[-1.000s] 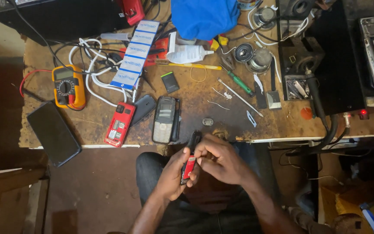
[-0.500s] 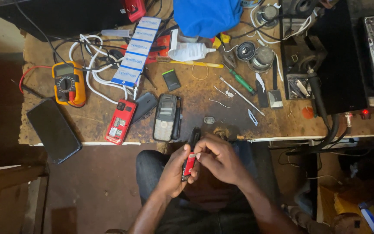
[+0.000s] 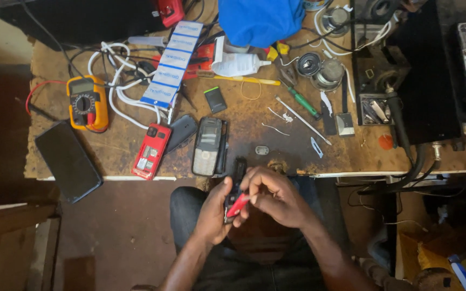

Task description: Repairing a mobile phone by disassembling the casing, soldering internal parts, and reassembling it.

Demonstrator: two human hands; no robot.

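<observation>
Your hands clamp a small phone over your lap.
Left hand steadies the phone; right hand pinches a red tool against it.

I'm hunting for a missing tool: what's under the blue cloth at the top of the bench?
The blue cloth overlies a white glue bottle and yellow pieces poking out below it. Anything further beneath is covered.

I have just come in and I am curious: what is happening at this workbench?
A seated person holds a small dark phone-like device in the left hand above the lap, at the edge of the worn wooden workbench. The right hand presses a red-handled tool against it. On the bench lie an opened grey mobile phone, a red mobile phone and a yellow multimeter.
</observation>
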